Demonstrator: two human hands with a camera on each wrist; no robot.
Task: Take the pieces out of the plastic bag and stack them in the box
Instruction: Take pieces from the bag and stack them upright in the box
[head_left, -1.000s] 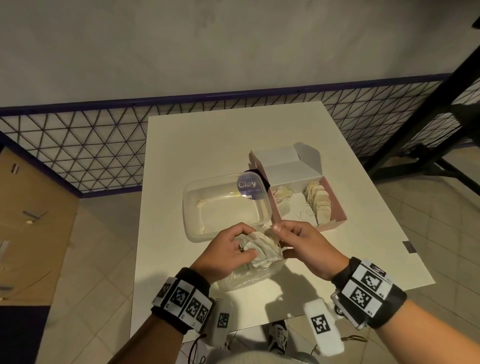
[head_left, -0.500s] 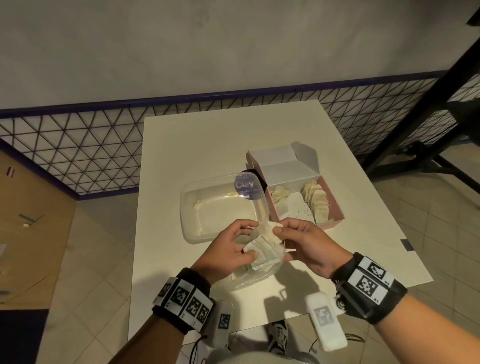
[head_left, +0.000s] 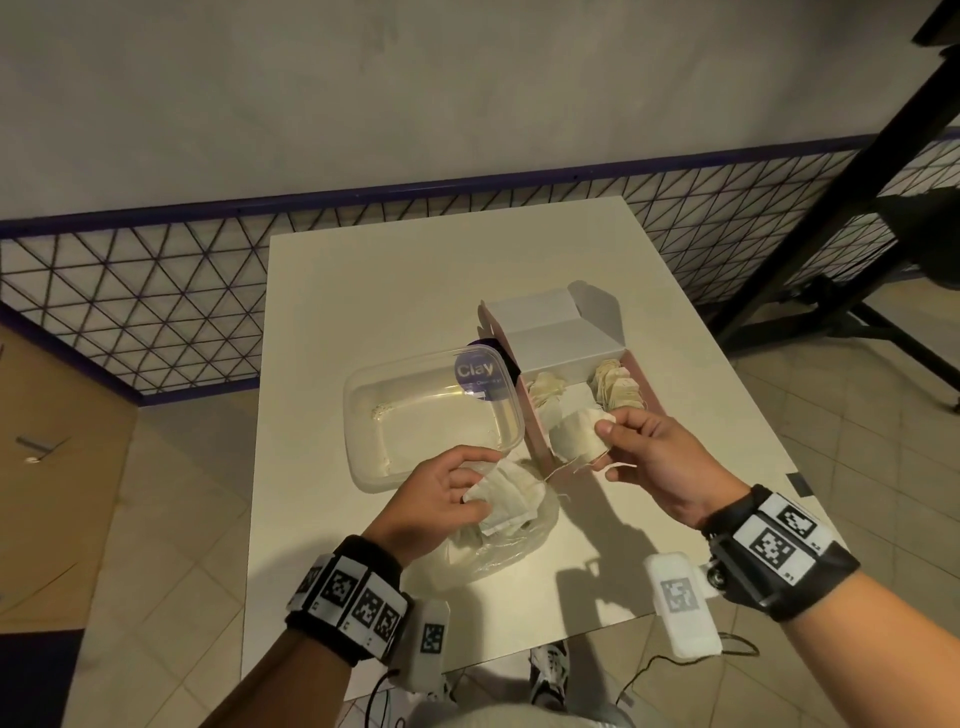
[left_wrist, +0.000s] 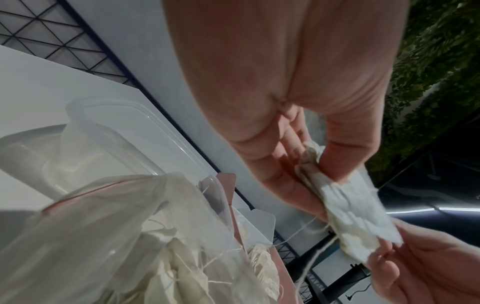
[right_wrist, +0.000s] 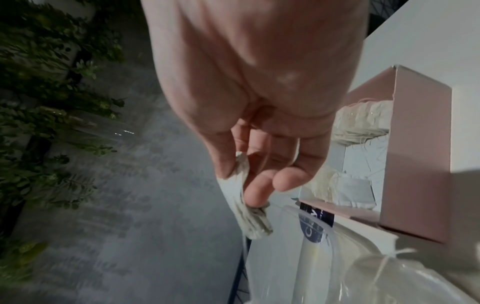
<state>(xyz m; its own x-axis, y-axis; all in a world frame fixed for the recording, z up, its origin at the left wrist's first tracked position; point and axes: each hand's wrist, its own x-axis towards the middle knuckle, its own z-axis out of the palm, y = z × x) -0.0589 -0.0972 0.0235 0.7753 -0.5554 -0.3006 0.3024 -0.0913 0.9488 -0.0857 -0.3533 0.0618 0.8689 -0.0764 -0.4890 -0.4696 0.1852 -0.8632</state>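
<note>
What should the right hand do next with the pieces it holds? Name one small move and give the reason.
Probably carry them forward and set them down in the pink box. The right hand pinches a small bunch of tea bags just above the box's near end, free of the plastic bag. Stacked bags already line the box's right side, with bare floor beside them.

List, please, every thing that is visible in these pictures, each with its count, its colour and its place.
table: one, white, beneath everything
box: one, pink, lid open, right of the container
pieces in box: two groups, cream
clear container: one, transparent, purple label, centre of table
plastic bag: one, clear, near edge, holds more cream pieces
lifted pieces: a few, cream, above the box's near end
left hand: grips pieces at the bag's mouth
right hand: pinches the lifted pieces
</note>
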